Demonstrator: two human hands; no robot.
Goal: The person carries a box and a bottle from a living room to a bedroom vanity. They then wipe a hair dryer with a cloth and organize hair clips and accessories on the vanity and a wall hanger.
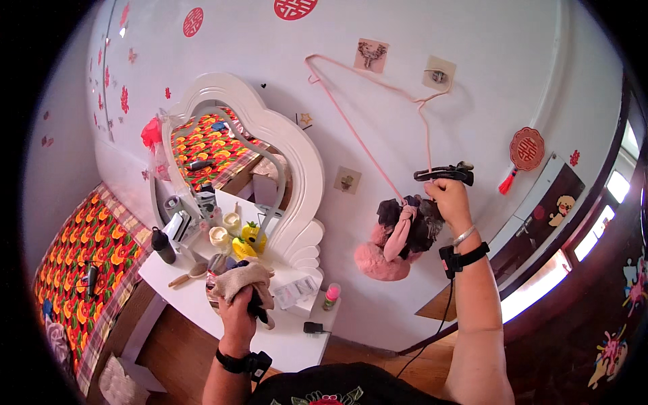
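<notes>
A pink wire hanger (354, 135) hangs tilted from a wall hook (438, 74). Gathered at its lower side are a fluffy pink hair band (383, 262) and dark sheer scrunchies (426, 229). My right hand (451, 202) is closed, with thumb and fingers pinched at the hanger's right end, just below a black hair clip (445, 173); the clip seems to be attached there. Lower left, above the dressing table, my left hand (236, 322) grips a beige fabric bundle (244, 280) with darker pieces showing under it. Its fingers are partly hidden by the fabric.
The white dressing table (280, 344) bears a brush (189, 275), a black bottle (162, 244), yellow pineapple-shaped items (248, 241), jars and a pink-capped bottle (331, 295). A mirror (297, 148) stands behind. A bed (94, 263) lies left; a cable (432, 337) trails from my right wrist.
</notes>
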